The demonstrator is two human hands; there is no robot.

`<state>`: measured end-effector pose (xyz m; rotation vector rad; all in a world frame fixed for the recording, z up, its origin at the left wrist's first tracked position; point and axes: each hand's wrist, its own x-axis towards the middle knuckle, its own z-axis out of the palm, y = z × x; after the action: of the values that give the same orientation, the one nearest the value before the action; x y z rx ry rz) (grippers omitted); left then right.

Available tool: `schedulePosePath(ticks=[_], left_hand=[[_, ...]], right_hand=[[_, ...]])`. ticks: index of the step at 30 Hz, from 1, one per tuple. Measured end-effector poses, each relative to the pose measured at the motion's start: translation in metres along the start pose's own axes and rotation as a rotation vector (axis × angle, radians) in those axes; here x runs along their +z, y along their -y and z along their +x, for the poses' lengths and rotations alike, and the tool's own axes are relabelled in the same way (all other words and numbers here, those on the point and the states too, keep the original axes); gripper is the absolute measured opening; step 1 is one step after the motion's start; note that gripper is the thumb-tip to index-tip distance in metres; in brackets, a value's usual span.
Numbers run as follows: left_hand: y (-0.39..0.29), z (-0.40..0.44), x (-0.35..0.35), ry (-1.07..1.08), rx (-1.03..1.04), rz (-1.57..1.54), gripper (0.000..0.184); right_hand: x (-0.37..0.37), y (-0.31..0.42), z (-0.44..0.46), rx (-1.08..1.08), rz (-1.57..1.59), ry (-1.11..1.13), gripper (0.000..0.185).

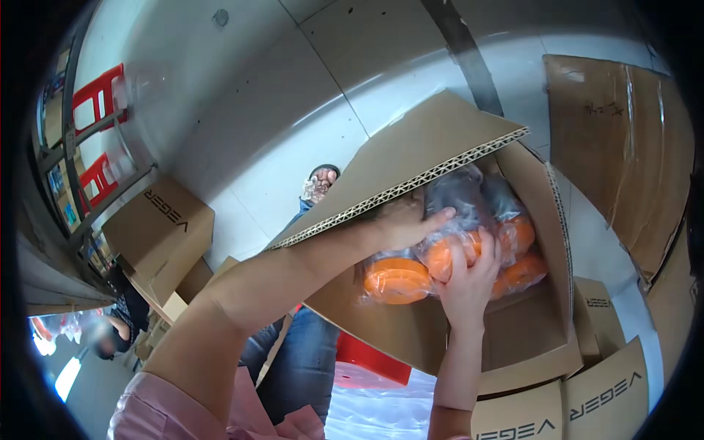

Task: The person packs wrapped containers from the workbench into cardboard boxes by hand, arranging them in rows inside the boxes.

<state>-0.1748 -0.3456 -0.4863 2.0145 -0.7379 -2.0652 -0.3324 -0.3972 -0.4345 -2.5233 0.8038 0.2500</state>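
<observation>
An open cardboard box point(513, 345) holds several clear-bagged items with round orange ends; they look like jars with orange lids. My right hand point(469, 275) is closed over the orange end of the middle bagged jar point(438, 258), fingers curled on top. My left hand point(411, 220) reaches under the raised flap point(418, 147) against the same jar's clear upper side. Its thumb lies on the plastic, while its other fingers are in shadow and mostly hidden. Another bagged jar point(398, 282) lies to the left, and more orange ends point(522, 271) show at the right.
Flattened cardboard point(616, 154) lies at the right. Boxes marked VEGER point(605, 396) stand at the lower right, with another VEGER box point(158, 227) at the left. A red stool point(370, 359) shows below the box. Another person point(121, 326) is at the far left, near shelving point(70, 139).
</observation>
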Motion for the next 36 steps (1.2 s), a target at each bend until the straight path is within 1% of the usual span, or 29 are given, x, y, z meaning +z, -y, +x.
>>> schedulePosePath(ticks=[2,3,7,13,17,18,22,23,27,28,32,33,36], left_hand=[[-0.006,-0.004,-0.001,0.12,-0.011,0.098,0.087],[-0.005,-0.003,0.001,0.121,-0.014,0.091,0.087],[-0.001,-0.004,0.005,0.07,0.086,0.082,0.09],[0.006,-0.004,0.011,-0.007,0.188,0.027,0.089],[0.008,-0.009,0.016,-0.102,0.329,0.006,0.09],[0.009,-0.009,0.016,-0.106,0.324,0.002,0.09],[0.008,-0.009,0.016,-0.014,0.292,0.198,0.089],[0.008,-0.009,0.016,-0.015,0.289,0.197,0.089],[0.006,-0.01,0.011,-0.019,0.22,0.131,0.087],[0.006,-0.011,0.01,-0.019,0.205,0.114,0.087],[0.002,-0.013,0.005,-0.017,0.145,0.059,0.085],[0.001,-0.013,0.003,-0.013,0.131,0.047,0.085],[-0.002,-0.014,-0.001,0.003,0.098,0.01,0.084]], right_hand=[[-0.003,0.001,-0.004,0.048,0.036,0.005,0.062],[-0.002,0.001,-0.006,0.044,0.037,0.011,0.062],[-0.002,0.001,-0.008,0.048,0.003,-0.008,0.062],[-0.001,-0.001,-0.011,0.024,0.008,-0.035,0.062],[-0.002,-0.001,-0.018,0.012,0.0,-0.037,0.067],[-0.002,0.0,-0.02,0.005,0.003,-0.033,0.067],[-0.006,-0.001,-0.024,0.015,-0.013,-0.051,0.068],[-0.006,0.0,-0.025,0.013,-0.011,-0.05,0.068],[-0.008,0.001,-0.026,0.075,0.034,-0.061,0.058],[-0.008,0.0,-0.026,0.073,0.031,-0.059,0.058],[-0.007,-0.003,-0.026,0.035,0.025,-0.034,0.07],[-0.008,-0.003,-0.026,0.039,0.023,-0.033,0.07],[-0.007,-0.002,-0.022,0.069,0.067,-0.039,0.061]])
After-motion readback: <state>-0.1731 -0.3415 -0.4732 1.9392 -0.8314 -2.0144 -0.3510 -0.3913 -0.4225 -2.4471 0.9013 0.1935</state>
